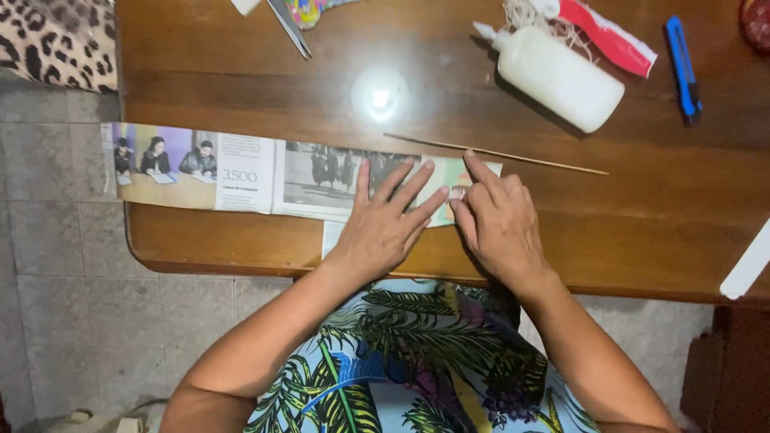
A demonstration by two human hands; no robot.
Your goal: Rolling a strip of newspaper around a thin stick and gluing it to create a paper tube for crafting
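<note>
Newspaper strip (265, 172), long and printed with photos, lies across the table (642, 224) at centre-left, overhanging the left edge. Left hand (385, 224) presses it flat, fingers spread. Right hand (497, 220) pinches its right end. Glue bottle (561, 76), upper right, lies capped.

We're in a home here, at a glossy wooden table (642, 224) set up for craft work. Pale tiled floor (72, 305) runs underneath, and a leopard-print cushion (56, 40) sits off at the corner, very much living-room stuff. Spread across the tabletop: a white glue bottle (557, 76), a blue utility knife (683, 68), scissors (289, 28), a thin wooden stick (497, 154) and a newspaper strip (241, 172).
</note>
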